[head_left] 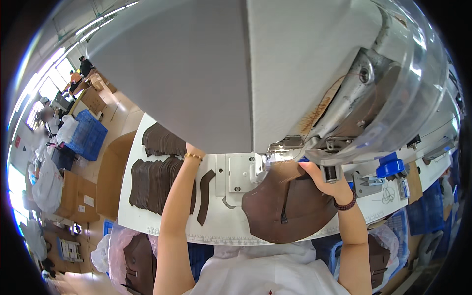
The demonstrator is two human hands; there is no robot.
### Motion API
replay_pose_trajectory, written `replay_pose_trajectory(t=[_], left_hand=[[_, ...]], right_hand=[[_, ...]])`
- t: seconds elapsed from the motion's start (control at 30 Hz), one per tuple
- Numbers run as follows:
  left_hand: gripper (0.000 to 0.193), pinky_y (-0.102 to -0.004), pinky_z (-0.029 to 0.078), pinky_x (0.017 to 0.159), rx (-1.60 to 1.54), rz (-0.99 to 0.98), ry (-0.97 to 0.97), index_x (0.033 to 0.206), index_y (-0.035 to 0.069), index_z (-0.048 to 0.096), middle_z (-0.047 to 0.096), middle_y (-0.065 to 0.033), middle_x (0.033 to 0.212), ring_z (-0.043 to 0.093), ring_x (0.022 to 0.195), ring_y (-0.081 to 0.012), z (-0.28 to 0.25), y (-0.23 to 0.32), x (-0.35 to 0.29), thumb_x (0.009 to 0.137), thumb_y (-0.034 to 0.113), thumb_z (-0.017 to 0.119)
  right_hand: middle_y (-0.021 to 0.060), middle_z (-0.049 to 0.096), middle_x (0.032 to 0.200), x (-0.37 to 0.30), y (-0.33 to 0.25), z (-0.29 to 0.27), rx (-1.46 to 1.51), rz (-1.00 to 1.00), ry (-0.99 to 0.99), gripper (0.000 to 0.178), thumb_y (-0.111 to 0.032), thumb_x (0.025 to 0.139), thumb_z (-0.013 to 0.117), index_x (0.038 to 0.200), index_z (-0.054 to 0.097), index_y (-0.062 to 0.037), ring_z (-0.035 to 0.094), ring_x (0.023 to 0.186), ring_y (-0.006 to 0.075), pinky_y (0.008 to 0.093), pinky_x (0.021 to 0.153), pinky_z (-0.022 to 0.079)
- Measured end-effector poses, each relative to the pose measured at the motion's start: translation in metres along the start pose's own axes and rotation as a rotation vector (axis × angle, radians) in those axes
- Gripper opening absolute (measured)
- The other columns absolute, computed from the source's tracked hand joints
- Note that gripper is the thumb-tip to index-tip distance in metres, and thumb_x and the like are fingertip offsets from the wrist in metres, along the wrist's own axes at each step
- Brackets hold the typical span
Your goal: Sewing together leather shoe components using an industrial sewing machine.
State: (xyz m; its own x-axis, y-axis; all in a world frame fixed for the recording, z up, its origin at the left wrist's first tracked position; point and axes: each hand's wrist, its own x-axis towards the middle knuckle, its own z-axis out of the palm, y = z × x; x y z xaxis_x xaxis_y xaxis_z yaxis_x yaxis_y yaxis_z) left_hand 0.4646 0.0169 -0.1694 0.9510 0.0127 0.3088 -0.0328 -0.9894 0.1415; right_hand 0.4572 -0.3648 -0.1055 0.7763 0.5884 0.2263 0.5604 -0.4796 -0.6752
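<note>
Head view shows me a brown panel [307, 209] with a zipper [284, 211] down its middle, lying on the white table [228, 236], just below the right hand [322, 179]. That hand rests on the panel's upper edge; whether it pinches or only presses, I can't tell. The hands are well apart. Half behind the sewing machine [295, 73], the left hand [192, 149] reaches toward the stacked brown strips [155, 186]; its fingers are hidden, so I can't say if it holds anything. A loose curved strip [205, 197] lies to the right of the left forearm. To my mind, good work here means keeping the panel flat, the zipper unpuckered and the right fingers clear of the needle area. Outside the left forearm, below the table, a plastic-lined container [118, 253] holds brown pieces [140, 260]; beyond the right forearm, similar pieces [377, 260] sit in plastic by a blue crate [402, 227]. Farther left stands an open carton [114, 172].
</note>
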Motion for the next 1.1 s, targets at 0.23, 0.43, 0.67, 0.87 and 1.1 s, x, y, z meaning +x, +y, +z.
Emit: replay_pose_trajectory(t=[0.23,0.43,0.67,0.87,1.1], left_hand=[[0.029,-0.0353,0.049,0.085,0.222,-0.171,-0.211,0.106,0.0,0.063,0.066,-0.0144,0.1,0.062,0.094,-0.0276,0.051,-0.052,0.034,0.08,-0.007,0.052],[0.038,-0.0363,0.047,0.089,0.173,-0.174,-0.161,0.112,0.0,0.061,0.064,-0.0157,0.106,0.06,0.1,-0.0278,0.044,-0.057,0.032,0.078,-0.011,0.051],[0.048,-0.0374,0.045,0.093,-0.201,-0.214,0.078,0.119,0.001,0.059,0.063,-0.0173,0.113,0.058,0.108,-0.028,0.01,-0.052,0.021,0.075,-0.015,0.049],[0.057,-0.0383,0.044,0.097,-1.441,-0.163,0.182,0.126,0.001,0.057,0.061,-0.0186,0.119,0.056,0.115,-0.0281,-0.046,-0.004,-0.04,0.073,-0.019,0.048],[0.069,-0.0398,0.04,0.104,-1.88,0.368,-0.252,0.134,0.001,0.053,0.058,-0.0213,0.127,0.053,0.124,-0.0288,-0.065,0.08,-0.098,0.071,-0.025,0.044]], right_hand=[[0.0111,0.068,0.099,0.01,0.032,0.004,0.138,-0.13,-0.012,0.022,-0.017,0.086,0.07,0.101,0.067,-0.0013,0.063,0.093,0.0253,0.0363,0.084,0.049],[0.0104,0.067,0.102,0.002,0.034,-0.002,0.217,-0.153,-0.015,0.026,-0.018,0.083,0.072,0.104,0.066,-0.0034,0.062,0.097,0.025,0.0369,0.086,0.048],[0.0095,0.066,0.105,0.003,0.039,-0.002,0.252,-0.173,-0.013,0.032,-0.018,0.08,0.075,0.107,0.065,-0.0057,0.061,0.102,0.0246,0.0376,0.089,0.047],[0.0087,0.065,0.109,0.004,0.046,0.004,0.291,-0.213,-0.003,0.038,-0.018,0.077,0.078,0.11,0.065,-0.0078,0.06,0.106,0.0242,0.0383,0.092,0.046],[0.0078,0.064,0.112,0.005,0.064,0.029,0.4,-0.374,0.044,0.045,-0.019,0.073,0.081,0.114,0.064,-0.0101,0.059,0.11,0.0238,0.039,0.095,0.046]])
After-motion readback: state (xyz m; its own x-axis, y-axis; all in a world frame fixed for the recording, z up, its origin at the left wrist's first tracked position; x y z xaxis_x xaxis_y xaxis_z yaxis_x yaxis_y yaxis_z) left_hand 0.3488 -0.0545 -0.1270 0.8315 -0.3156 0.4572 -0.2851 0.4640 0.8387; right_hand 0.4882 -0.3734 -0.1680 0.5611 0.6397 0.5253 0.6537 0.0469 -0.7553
